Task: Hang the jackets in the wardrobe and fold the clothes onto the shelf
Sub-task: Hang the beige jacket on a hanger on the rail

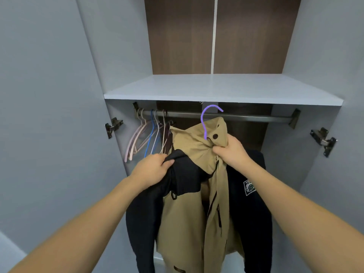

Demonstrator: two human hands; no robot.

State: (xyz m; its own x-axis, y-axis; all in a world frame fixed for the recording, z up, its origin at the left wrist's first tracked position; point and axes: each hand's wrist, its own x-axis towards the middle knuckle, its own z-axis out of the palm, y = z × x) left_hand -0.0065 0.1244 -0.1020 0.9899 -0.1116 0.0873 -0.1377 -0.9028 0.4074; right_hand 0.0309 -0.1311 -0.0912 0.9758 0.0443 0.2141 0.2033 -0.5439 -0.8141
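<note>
Open wardrobe, both doors swung wide. One tan and black hooded jacket (189, 203) held up in front of the opening, below the rail, on one purple hanger (206, 123). Only the hanger's hook shows, rising out of the collar; its tip sits level with the rail, and whether it is over the rail I cannot tell.

Right hand (230, 150): fingers curled tight, bunching the tan collar just beside the hook's base, near a dark snap button.

Left hand (153, 168): fingers and thumb closed on the jacket's black left shoulder, lower and nearer than the right.

One dark grey metal rail (246, 117) runs left to right under one pale grey shelf (222, 89).

Bunch of bare hangers (151, 133) crowded at the rail's far left end: pink, blue, pale and dark ones, overlapping; roughly six, exact count unclear.

One black garment with a white chest patch (249, 188) hangs behind the jacket, to the right.

Two metal door hinges: left (113, 126), right (324, 140).
</note>
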